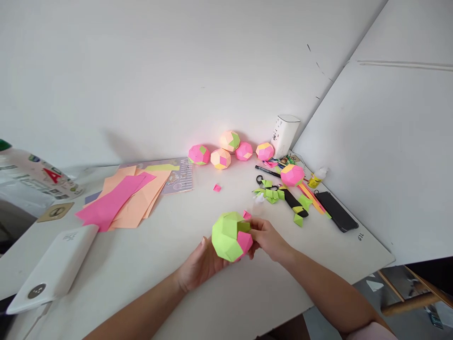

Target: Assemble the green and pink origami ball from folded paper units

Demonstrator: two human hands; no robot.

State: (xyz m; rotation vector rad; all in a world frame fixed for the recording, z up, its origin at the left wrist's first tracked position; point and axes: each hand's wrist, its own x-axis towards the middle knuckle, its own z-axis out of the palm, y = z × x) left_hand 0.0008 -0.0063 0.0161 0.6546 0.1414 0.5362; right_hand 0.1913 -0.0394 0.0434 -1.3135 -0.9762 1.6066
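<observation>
A green and pink folded-paper ball (pixel 230 235) sits between my two hands just above the white table (pixel 148 264). My left hand (pixel 198 265) cups it from below and behind, fingers wrapped round it. My right hand (pixel 267 238) pinches the ball's right side, where a green paper piece and a small pink tab stick out. Loose green folded paper units (pixel 273 194) lie beyond my right hand.
Several finished paper balls (pixel 230 150) line the wall, with another (pixel 292 175) near a black marker, scissors, a glue bottle (pixel 316 178) and a black phone (pixel 336 210). Pink and orange sheets (pixel 123 200) lie to the left. A white power bank (pixel 53 270) rests front left.
</observation>
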